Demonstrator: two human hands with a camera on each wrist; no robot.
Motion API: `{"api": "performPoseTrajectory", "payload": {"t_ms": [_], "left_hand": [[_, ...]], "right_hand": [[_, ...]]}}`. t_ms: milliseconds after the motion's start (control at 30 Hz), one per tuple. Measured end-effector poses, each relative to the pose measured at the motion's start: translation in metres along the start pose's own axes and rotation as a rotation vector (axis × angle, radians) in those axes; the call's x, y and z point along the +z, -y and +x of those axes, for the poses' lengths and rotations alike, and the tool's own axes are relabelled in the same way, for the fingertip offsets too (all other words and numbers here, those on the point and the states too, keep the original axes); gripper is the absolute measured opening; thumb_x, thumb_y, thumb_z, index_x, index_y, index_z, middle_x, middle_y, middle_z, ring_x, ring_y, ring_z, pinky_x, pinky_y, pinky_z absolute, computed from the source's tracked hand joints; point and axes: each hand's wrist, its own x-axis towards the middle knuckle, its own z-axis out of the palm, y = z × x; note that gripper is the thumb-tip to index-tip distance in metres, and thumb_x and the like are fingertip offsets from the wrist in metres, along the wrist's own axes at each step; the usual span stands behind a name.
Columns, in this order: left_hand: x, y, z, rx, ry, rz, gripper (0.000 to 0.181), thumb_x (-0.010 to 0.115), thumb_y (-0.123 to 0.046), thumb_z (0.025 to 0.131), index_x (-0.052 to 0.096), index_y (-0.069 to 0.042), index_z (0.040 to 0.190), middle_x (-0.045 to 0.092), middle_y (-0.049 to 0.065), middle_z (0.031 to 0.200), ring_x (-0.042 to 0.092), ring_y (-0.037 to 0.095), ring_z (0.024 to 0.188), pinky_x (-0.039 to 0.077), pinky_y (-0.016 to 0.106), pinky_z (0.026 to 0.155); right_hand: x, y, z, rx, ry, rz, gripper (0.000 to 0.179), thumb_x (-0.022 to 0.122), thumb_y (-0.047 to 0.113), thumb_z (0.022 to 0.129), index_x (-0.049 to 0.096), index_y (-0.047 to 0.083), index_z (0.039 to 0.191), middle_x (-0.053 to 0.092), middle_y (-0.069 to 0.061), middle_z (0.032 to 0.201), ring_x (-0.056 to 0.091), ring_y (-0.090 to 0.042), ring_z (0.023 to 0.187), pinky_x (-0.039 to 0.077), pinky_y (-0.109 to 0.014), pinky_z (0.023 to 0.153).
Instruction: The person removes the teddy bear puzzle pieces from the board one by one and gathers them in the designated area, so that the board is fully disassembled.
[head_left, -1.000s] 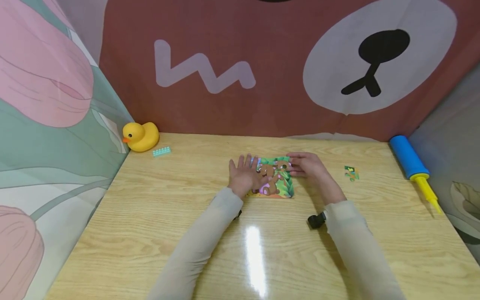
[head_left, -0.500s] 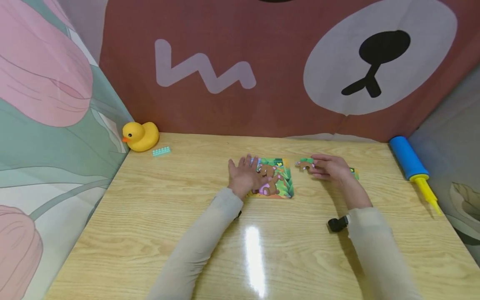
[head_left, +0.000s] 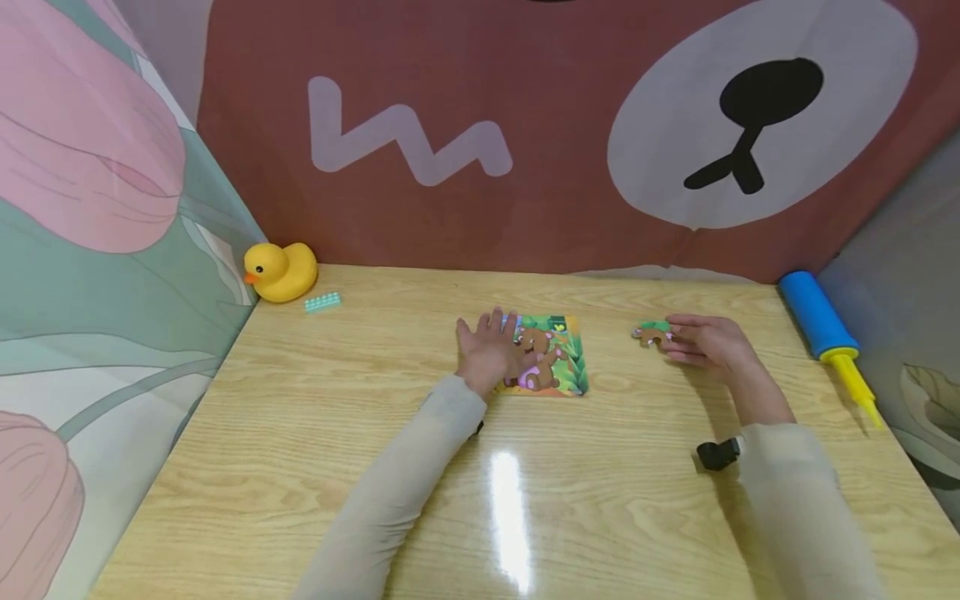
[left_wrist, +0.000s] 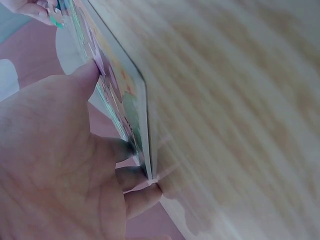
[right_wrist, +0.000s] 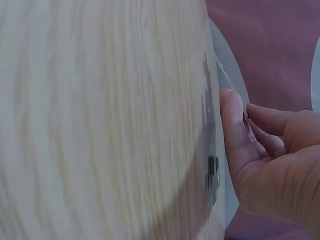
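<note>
A square jigsaw puzzle (head_left: 567, 367) with a bear picture lies on the wooden table. My left hand (head_left: 491, 357) rests with spread fingers on its left part; in the left wrist view the thumb touches the picture and the other fingers reach over the puzzle's edge (left_wrist: 146, 120). To the right of the puzzle, apart from it, my right hand (head_left: 708, 343) pinches a brown and green puzzle piece (head_left: 651, 334) just above the table. The right wrist view shows a second puzzle piece (right_wrist: 215, 180) lying on the table below this hand; the hand hides it in the head view.
A yellow rubber duck (head_left: 282, 272) and a mint toy brick (head_left: 322, 302) sit at the back left of the table (head_left: 300, 467). A blue and yellow pump (head_left: 819, 312) lies along the right edge. A brown cloth wall (head_left: 555, 208) closes off the back.
My right hand has drawn the brown and green piece away from the puzzle's upper right area and carried it rightward. A printed chick now shows there. The left hand has stayed put.
</note>
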Motion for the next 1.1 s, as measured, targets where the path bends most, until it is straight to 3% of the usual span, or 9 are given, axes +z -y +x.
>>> {"api": "performPoseTrajectory", "payload": {"t_ms": [367,600,667,767,900,1100], "left_hand": [[-0.0002,0.0006,0.0022,0.005,-0.006,0.035,0.09,0.027,-0.082,0.093,0.006,-0.031,0.165,0.007,-0.002,0.173,0.015,0.022,0.159,0.013,0.063,0.125],[0.0004,0.0006,0.0008,-0.005,0.003,0.052,0.09,0.025,-0.084,0.092,0.005,-0.033,0.164,0.007,-0.003,0.173,0.015,0.021,0.159,0.012,0.062,0.126],[0.0008,0.0008,0.0005,-0.005,-0.001,0.051,0.09,0.025,-0.084,0.093,0.006,-0.033,0.164,0.007,-0.003,0.173,0.016,0.021,0.159,0.013,0.062,0.125],[0.0009,0.0007,0.0002,-0.002,0.0,0.048,0.09,0.026,-0.083,0.093,0.006,-0.032,0.164,0.007,-0.003,0.173,0.016,0.022,0.159,0.013,0.063,0.125],[0.0001,0.0002,0.0003,-0.003,0.002,0.053,0.09,0.026,-0.083,0.093,0.006,-0.033,0.164,0.007,-0.003,0.173,0.016,0.022,0.159,0.013,0.063,0.125],[-0.0019,0.0001,0.0005,-0.007,0.003,0.076,0.089,0.025,-0.083,0.093,0.007,-0.033,0.164,0.008,-0.004,0.173,0.017,0.022,0.159,0.013,0.062,0.125]], "right_hand": [[-0.0115,-0.0046,0.0,-0.008,-0.013,-0.018,0.054,0.043,0.015,0.109,0.028,-0.003,0.158,0.071,0.016,0.09,0.074,-0.001,0.086,0.061,-0.026,0.086],[-0.006,-0.0042,-0.0023,-0.079,-0.09,-0.177,0.052,0.043,0.019,0.11,0.037,-0.012,0.151,0.068,0.014,0.09,0.073,0.001,0.082,0.061,-0.029,0.086],[-0.0049,-0.0035,-0.0032,-0.087,-0.103,-0.205,0.052,0.042,0.021,0.11,0.038,-0.012,0.15,0.068,0.008,0.097,0.072,0.001,0.083,0.061,-0.03,0.087],[-0.0036,-0.0036,-0.0042,-0.094,-0.118,-0.223,0.052,0.041,0.021,0.11,0.038,-0.013,0.15,0.067,-0.013,0.118,0.071,0.004,0.085,0.06,-0.031,0.09],[-0.0033,-0.0054,-0.0056,-0.125,-0.139,-0.245,0.055,0.037,0.024,0.109,0.039,-0.014,0.149,0.051,-0.032,0.143,0.069,0.007,0.087,0.06,-0.031,0.089],[-0.0045,-0.0052,-0.0078,-0.177,-0.153,-0.283,0.058,0.033,0.027,0.109,0.04,-0.016,0.147,0.046,-0.039,0.145,0.068,0.008,0.085,0.062,-0.03,0.084]]}}
